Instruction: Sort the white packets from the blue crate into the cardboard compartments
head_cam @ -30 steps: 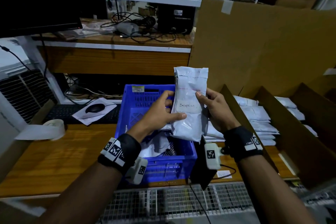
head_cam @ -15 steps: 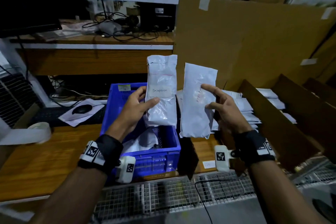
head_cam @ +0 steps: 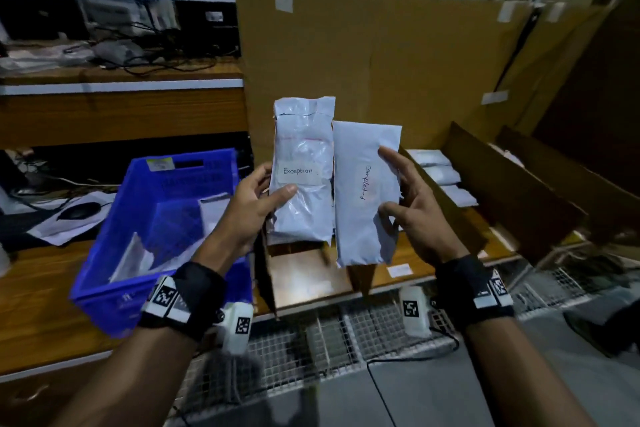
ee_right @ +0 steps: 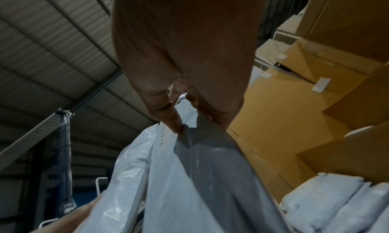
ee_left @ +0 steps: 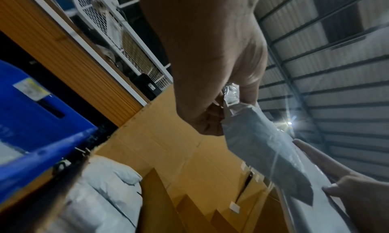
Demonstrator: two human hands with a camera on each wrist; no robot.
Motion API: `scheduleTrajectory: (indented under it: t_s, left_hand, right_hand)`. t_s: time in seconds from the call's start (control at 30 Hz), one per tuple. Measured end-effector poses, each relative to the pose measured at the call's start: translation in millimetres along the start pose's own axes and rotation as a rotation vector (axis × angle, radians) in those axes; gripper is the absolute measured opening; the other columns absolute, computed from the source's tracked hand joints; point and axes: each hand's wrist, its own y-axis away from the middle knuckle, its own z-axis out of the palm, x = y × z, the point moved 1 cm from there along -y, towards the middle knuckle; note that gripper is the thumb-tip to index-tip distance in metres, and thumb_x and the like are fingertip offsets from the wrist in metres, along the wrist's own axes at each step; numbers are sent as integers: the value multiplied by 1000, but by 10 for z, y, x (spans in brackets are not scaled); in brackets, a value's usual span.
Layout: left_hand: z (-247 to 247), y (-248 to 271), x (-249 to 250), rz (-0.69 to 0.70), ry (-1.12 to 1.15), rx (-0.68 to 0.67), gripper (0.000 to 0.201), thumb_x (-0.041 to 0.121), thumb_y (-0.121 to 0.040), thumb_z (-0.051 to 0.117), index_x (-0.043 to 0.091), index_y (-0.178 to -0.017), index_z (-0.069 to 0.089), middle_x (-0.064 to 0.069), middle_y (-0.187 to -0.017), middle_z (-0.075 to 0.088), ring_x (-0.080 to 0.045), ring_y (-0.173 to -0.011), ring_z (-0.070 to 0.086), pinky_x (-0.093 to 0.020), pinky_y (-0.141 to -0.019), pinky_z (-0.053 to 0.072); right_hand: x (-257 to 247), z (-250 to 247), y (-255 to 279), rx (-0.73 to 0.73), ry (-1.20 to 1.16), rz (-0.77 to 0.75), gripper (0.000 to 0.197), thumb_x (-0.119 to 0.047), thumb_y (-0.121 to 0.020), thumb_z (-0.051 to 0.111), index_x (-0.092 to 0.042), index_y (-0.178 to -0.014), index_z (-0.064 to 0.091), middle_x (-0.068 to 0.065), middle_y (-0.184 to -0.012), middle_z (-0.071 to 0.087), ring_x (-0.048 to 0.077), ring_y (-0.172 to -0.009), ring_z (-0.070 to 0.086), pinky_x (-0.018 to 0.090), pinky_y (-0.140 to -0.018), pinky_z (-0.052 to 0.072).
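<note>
Since half a second ago the two packets have been drawn closer, edges now nearly touching, and both labels have been turned readable; view has been swung right of the blue crate (head_cam: 156, 218).

"Exception" packet (head_cam: 302, 170) is held upright by the left hand (head_cam: 254, 208), thumb across its front, fingers behind: grip clenched on it. "Completed" packet (head_cam: 363, 194) is pinched along its right edge by the right hand (head_cam: 412, 204), likewise clasped. Both are held in the air just right of the crate, in front of the cardboard compartments (head_cam: 512, 184), where stacked white packets (head_cam: 436, 173) already lie.

Handling, judged: light, soft, glossy plastic mailers, creased and floppy, probably slippery; best taken mid-length on a side edge with thumb opposed, not by a corner, or they will be bent over.

Only the head view shows the labels and the paper left in the crate. The left wrist view shows the left fingers (ee_left: 206, 120) curled behind the packet's lower end, plus the right fingertips (ee_left: 336, 186) touching the neighbouring packet. The right wrist view shows the right-hand pinch on the packet edge (ee_right: 189, 136).
</note>
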Motion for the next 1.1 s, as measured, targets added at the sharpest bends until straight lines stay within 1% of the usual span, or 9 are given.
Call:
scheduleTrajectory:
  t_s: [0.2, 0.33, 0.47, 0.57, 0.67, 0.8, 0.9, 1.0, 1.1]
  left_hand:
    - [1001, 90, -237, -69, 11, -16, 48, 15, -95, 78, 14, -140, 60, -4, -134, 72, -28, -124, 69, -43, -93, 59]
    - [1692, 45, -343, -129, 34, -42, 43, 14, -99, 73, 17, -140, 61, 2, -129, 75, -21, -116, 74, -41, -91, 62]
    - [2291, -198, -546, -169, 8, -70, 45, 18, -98, 76, 17, -140, 61, 1, -131, 74, -21, -116, 73, -42, -94, 61]
    - [2677, -528, -764, -218, -22, -35, 39, 23, -100, 73, 16, -137, 61, -1, -124, 75, -21, -106, 75, -36, -81, 63]
    - [2967, -953, -1019, -264, -29, 45, 36, 29, -102, 71, 16, -134, 62, -3, -122, 74, -22, -103, 75, -37, -76, 63]
    - [3252, -1649, -1349, -280, 2, 133, 37, 34, -101, 71, 17, -133, 62, -4, -122, 74, -27, -105, 75, -53, -92, 63]
    - [3438, -2147, -1535, -299, 11, 171, 35, 33, -103, 69, 17, -133, 62, -3, -121, 73, -25, -105, 74, -51, -92, 63]
    - [3537, -2553, -1676, -329, -33, 190, 33, 35, -102, 70, 21, -130, 62, -1, -121, 73, -24, -105, 73, -51, -92, 63]
    - [3523, -2870, -1832, -355, -108, 231, 34, 41, -100, 70, 25, -130, 61, -1, -122, 71, -25, -106, 73, -53, -92, 63]
  right_hand:
    - [63, -881, 567, 82, 49, 59, 85, 29, -88, 51, -23, -155, 47, -19, -158, 47, -12, -144, 39, 19, -104, 50]
    - [194, -1537, 816, 165, 131, 115, 76, 21, -91, 60, -30, -148, 54, -24, -149, 53, -2, -141, 48, 32, -105, 56]
    - [323, -2172, 931, 306, 131, 221, 68, 15, -92, 63, -35, -138, 62, -6, -144, 57, 8, -130, 58, 35, -93, 61]
    - [446, -2608, 883, 406, 169, 285, 63, 15, -92, 63, -30, -137, 63, -7, -138, 60, 5, -124, 58, 35, -94, 59]
    - [606, -3001, 712, 482, 201, 340, 60, 19, -93, 59, -23, -137, 63, -12, -127, 65, 2, -111, 67, 26, -77, 60]
    - [863, -3466, 308, 499, 264, 387, 58, 23, -93, 54, -18, -133, 63, -25, -116, 59, -15, -92, 66, 18, -70, 60]
    - [1108, -3767, -102, 433, 346, 421, 61, 21, -92, 53, -20, -136, 61, -23, -118, 57, -10, -102, 60, 11, -68, 56]
    - [1393, -3987, -557, 323, 453, 442, 63, 18, -90, 54, -25, -135, 61, -11, -132, 60, -1, -113, 60, 11, -71, 52]
    - [1688, -4163, -1031, 241, 531, 443, 63, 14, -88, 54, -25, -138, 60, -6, -129, 61, 9, -108, 61, 14, -71, 49]
